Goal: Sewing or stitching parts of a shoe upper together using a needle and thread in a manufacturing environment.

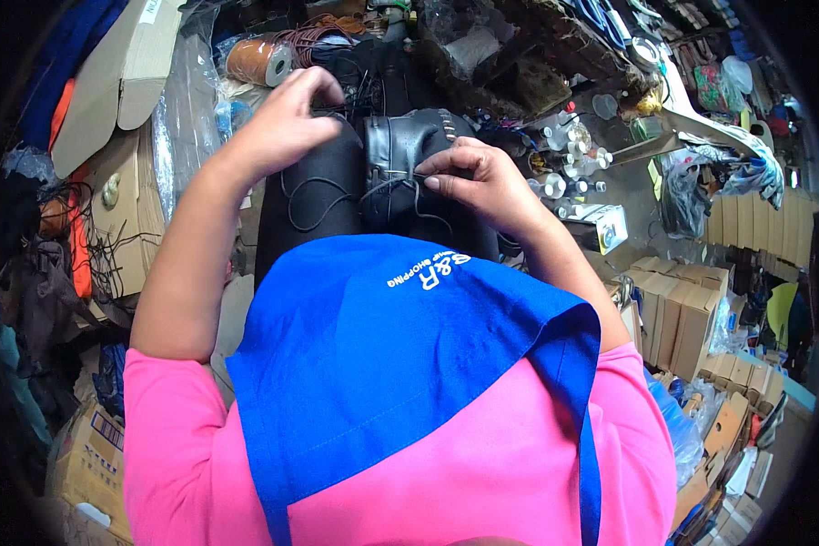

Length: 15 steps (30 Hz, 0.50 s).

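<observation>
A black leather piece (393, 150), shoe-like in shape, lies across my dark-clad thighs; its exact kind I cannot tell. Light stitches show along its upper right edge. A thin black cord (311, 218) runs from it in loose loops over my left thigh. My right hand (473, 177) is at the leather's right side, thumb and forefinger pinched on the cord where it meets the leather. Raised to the left of the piece, my left hand (291, 123) has its thumb and bent fingers apart, with nothing visible between them.
A spool of brown cord (259, 62) stands beyond my left hand. Several small clear bottles (573, 155) cluster at the right, near a small box (601, 227). Cardboard boxes (678, 309) are stacked further right. An open carton (109, 82) leans at the far left.
</observation>
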Motion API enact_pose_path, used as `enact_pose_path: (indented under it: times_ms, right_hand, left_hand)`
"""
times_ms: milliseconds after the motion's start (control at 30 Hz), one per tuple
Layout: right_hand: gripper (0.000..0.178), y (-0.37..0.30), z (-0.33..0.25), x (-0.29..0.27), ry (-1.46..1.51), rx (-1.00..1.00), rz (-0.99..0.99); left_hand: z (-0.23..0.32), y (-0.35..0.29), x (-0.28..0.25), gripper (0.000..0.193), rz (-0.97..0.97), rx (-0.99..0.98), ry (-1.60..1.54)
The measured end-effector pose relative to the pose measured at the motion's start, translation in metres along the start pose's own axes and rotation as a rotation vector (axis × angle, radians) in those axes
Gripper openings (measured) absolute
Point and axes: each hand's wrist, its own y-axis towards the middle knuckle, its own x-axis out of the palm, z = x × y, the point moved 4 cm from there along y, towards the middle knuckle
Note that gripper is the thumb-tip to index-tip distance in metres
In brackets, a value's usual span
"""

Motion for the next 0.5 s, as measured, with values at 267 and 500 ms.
enact_pose_path:
  times_ms: [267,500]
  right_hand:
    - [0.025,-0.010,-0.005,0.003,-0.127,-0.084,-0.037]
    - [0.033,-0.018,-0.010,0.007,-0.283,-0.211,0.015]
  left_hand:
    - [0.028,-0.050,0.011,0.035,0.089,0.106,-0.085]
    - [0.040,-0.056,0.021,0.021,0.143,0.235,-0.009]
